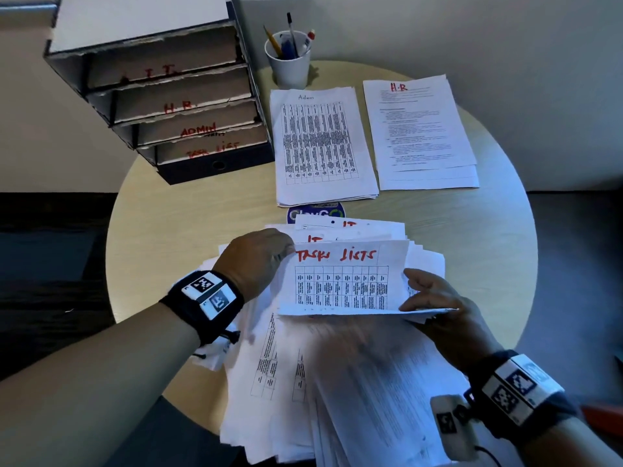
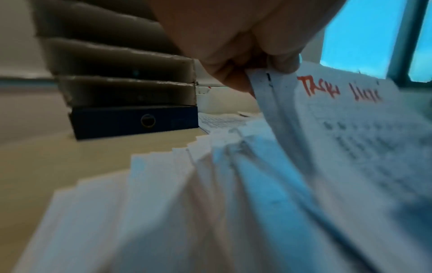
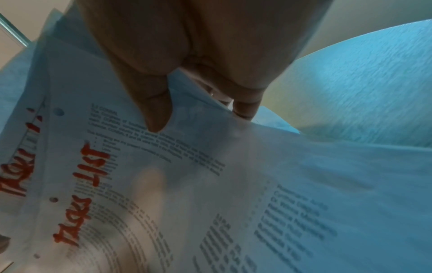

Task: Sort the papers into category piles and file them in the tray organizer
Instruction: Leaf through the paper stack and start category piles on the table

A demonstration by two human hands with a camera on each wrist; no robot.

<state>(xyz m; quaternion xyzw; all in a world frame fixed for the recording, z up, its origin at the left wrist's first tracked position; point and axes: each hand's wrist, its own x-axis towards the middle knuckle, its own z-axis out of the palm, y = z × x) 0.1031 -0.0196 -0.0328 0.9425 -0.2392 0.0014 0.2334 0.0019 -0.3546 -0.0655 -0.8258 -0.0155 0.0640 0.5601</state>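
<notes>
Paper this thin flops and slides, so my left hand (image 1: 258, 256) pinches the Task Lists sheets (image 1: 340, 278) at a top corner, my right hand (image 1: 438, 298) gripping their right edge above the unsorted heap (image 1: 337, 382).

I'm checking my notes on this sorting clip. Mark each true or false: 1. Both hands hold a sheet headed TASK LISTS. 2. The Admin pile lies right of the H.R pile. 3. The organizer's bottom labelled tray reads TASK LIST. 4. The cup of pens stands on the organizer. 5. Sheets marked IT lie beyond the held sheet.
1. True: the left hand pinches the TASK LISTS sheet at its top left corner, and the right hand grips its right edge.
2. False: the Admin pile lies left of the H.R pile.
3. True, on the organizer.
4. False: the cup stands on the table, right of the organizer.
5. True: IT sheets.
</notes>
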